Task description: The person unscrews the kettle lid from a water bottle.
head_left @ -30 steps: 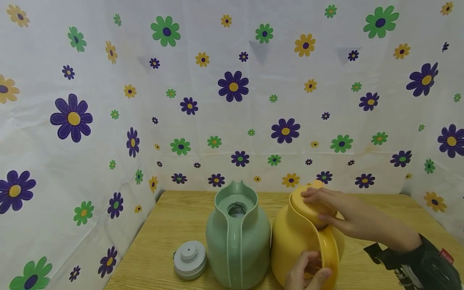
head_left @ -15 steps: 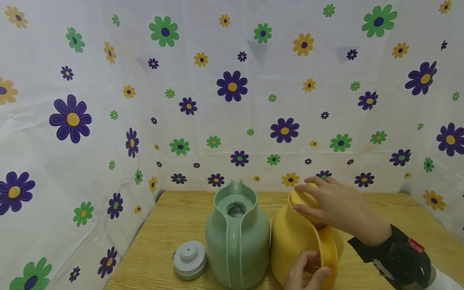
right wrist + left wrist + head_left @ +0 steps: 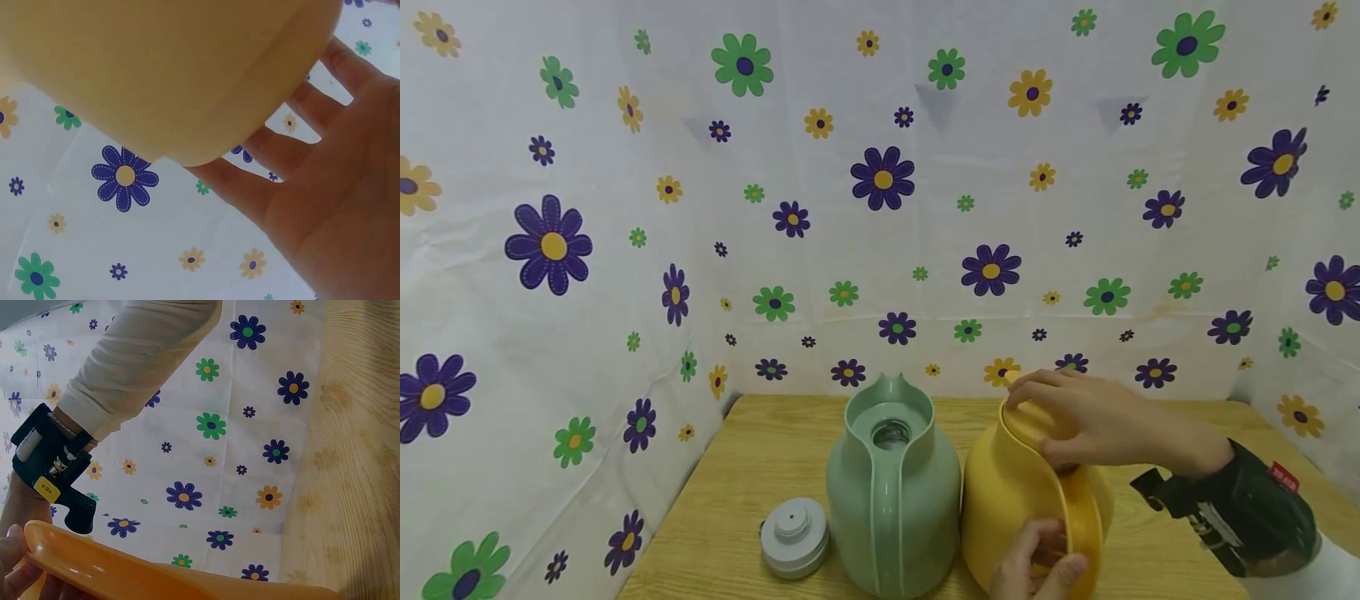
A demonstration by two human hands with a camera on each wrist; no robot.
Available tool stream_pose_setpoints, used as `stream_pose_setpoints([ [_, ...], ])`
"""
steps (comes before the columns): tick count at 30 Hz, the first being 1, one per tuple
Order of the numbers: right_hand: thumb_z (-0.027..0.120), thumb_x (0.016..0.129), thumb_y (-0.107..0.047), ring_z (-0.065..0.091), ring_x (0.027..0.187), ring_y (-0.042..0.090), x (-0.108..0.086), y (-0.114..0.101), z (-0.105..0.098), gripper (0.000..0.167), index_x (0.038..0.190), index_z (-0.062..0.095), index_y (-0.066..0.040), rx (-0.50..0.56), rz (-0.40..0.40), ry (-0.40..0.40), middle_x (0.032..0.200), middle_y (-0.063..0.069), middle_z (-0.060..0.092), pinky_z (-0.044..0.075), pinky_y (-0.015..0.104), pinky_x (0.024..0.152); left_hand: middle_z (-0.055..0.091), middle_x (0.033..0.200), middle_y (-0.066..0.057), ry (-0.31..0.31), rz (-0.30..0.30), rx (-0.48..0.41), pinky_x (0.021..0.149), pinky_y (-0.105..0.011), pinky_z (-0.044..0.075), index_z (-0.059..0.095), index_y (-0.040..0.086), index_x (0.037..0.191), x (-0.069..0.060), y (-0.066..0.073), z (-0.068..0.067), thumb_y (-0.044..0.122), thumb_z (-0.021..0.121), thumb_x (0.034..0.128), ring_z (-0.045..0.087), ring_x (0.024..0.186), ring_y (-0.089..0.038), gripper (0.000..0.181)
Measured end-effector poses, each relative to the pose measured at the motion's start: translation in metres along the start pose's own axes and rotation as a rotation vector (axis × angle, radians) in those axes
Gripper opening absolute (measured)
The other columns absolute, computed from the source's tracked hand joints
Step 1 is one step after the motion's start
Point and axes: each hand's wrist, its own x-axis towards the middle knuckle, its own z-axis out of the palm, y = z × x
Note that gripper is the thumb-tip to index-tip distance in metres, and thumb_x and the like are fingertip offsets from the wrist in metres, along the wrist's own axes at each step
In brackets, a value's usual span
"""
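On the right of the head view stands a yellow thermos jug (image 3: 992,492), with a round yellow lid (image 3: 1036,423) in its mouth. My right hand (image 3: 1090,417) grips this lid from above, fingers over its far side and thumb on the near side. The left hand (image 3: 1030,562) holds the jug's handle (image 3: 1084,508) low down; the left wrist view shows its fingertips around the glossy handle (image 3: 106,565). In the right wrist view the fingers of my right hand (image 3: 350,187) reach behind the yellow jug (image 3: 156,69), so their tips are hidden.
A green thermos jug (image 3: 932,508) stands close to the yellow one's left, its mouth uncovered. Left of that lies a pale grey stopper (image 3: 793,542) on the wooden table (image 3: 730,475). A flower-patterned cloth (image 3: 820,175) hangs behind and at the sides.
My right hand turned on the lid, its wrist swinging left and then partly back right, and its fingers now curl further over the lid. The left hand stays on the handle.
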Motion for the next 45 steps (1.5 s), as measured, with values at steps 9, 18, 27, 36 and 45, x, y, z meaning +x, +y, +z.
stream_pose_setpoints([
  [9, 0.061, 0.082, -0.054, 0.058, 0.086, 0.026, 0.002, -0.005, 0.006, 0.061, 0.126, 0.048, -0.013, -0.053, 0.168, 0.146, 0.116, 0.012, 0.055, 0.050, 0.041, 0.065, 0.059, 0.084, 0.014, 0.003, 0.038, -0.005, 0.060, -0.019, 0.048, 0.061, 0.009, 0.101, -0.001, -0.001, 0.001, 0.027, 0.063, 0.0883, 0.056, 0.073, -0.002, 0.022],
  [18, 0.060, 0.077, -0.061, 0.059, 0.088, 0.030, 0.001, -0.008, 0.010, 0.064, 0.116, 0.057, -0.010, -0.162, 0.214, 0.125, 0.109, 0.013, 0.060, 0.050, 0.038, 0.061, 0.059, 0.085, 0.014, 0.000, 0.010, -0.003, 0.061, -0.019, 0.048, 0.061, 0.011, 0.102, 0.000, -0.001, 0.001, 0.027, 0.063, 0.0882, 0.056, 0.074, -0.002, 0.021],
  [27, 0.065, 0.079, -0.043, 0.054, 0.080, 0.016, -0.001, 0.005, 0.005, 0.046, 0.116, 0.055, -0.018, -0.012, 0.058, 0.059, 0.112, 0.007, 0.058, 0.043, 0.030, 0.061, 0.059, 0.083, 0.013, 0.015, -0.016, -0.012, 0.060, -0.019, 0.048, 0.062, 0.012, 0.100, 0.000, 0.000, 0.002, 0.028, 0.064, 0.0871, 0.056, 0.072, -0.003, 0.021],
  [36, 0.064, 0.081, -0.046, 0.055, 0.100, 0.026, -0.001, 0.006, 0.008, 0.058, 0.127, 0.050, -0.013, 0.004, 0.046, 0.089, 0.121, 0.009, 0.055, 0.046, 0.046, 0.079, 0.059, 0.082, 0.013, 0.027, -0.003, -0.015, 0.059, -0.020, 0.048, 0.062, 0.012, 0.100, 0.000, -0.001, 0.002, 0.028, 0.064, 0.0876, 0.056, 0.071, -0.003, 0.020],
  [45, 0.054, 0.079, -0.065, 0.053, 0.101, 0.038, 0.004, -0.012, 0.006, 0.072, 0.114, 0.060, -0.004, -0.269, 0.219, 0.111, 0.112, 0.017, 0.058, 0.043, 0.052, 0.084, 0.059, 0.083, 0.013, 0.016, 0.025, -0.029, 0.060, -0.020, 0.048, 0.062, 0.011, 0.101, -0.002, -0.001, 0.001, 0.025, 0.064, 0.0880, 0.056, 0.072, -0.003, 0.019],
])
